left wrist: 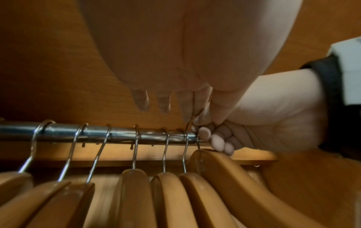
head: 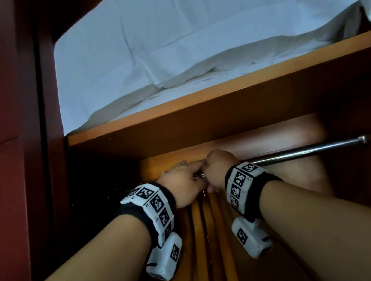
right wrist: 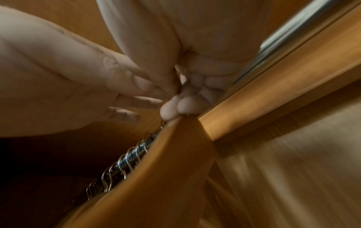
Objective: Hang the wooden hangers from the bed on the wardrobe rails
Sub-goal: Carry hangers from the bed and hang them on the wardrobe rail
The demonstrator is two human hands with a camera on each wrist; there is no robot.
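- Open wooden wardrobe [head: 225,119], seen from below its shelf, with rumpled white bedding [head: 186,30] piled on the shelf's top and reaching its front edge.
- Metal rail [head: 303,152] running across under the shelf to the wardrobe's right wall.
- Row of wooden hangers [left wrist: 132,197] hung by wire hooks along the rail's left part, six hooks clear in the left wrist view.
- One more wooden hanger [left wrist: 224,174], tilted, at the right end of that row, its hook at the rail.
- Right hand [head: 218,171] with fingers curled tight around that hanger's hook, just above the wood.
- Left hand [head: 183,179] just beside it, touching, fingers mostly straight, forefinger and thumb pinching the top of the same hook.
- Black bands with white marker blocks on both wrists.
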